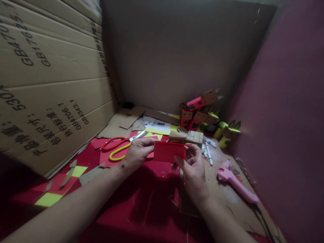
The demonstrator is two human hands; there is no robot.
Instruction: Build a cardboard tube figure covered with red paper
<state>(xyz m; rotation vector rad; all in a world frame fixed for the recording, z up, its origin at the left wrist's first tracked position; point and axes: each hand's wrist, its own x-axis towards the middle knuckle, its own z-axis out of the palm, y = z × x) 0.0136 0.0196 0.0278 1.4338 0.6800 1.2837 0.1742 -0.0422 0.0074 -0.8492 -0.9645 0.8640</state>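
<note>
- The person's left forearm [83,202] and right forearm [222,219] lay nearest the camera, reaching in from the bottom edge of the view.
- A red paper piece [167,152] was held up between the two hands, over the dark red surface [121,209], with its broad face toward the camera.
- The left hand [138,153] was mostly closed, its thumb and fingertips pinching the left edge of that piece.
- The right hand [193,168] was partly closed on the other end, its thumb against the lower right of the front face and its fingers curled around the right edge.
- Scissors [118,145] with one red and one yellow handle lay just beside the left hand, blades pointing away and to the right.
- Yellow paper [49,199] and scraps of cardboard were spread farther left, near a large printed cardboard panel [58,74] that stood upright.
- Beyond the hands were flat cardboard pieces [121,121], a white printed sheet [158,125] and a small cardboard block [194,136].
- White pens [208,153] lay near the right hand; farther right, a pink glue gun [235,184] rested on a cardboard sheet [217,199].
- Red figures [194,104] with cardboard heads were piled at the back right, with yellow figures [225,138] beside them, near the pink wall [286,101].
</note>
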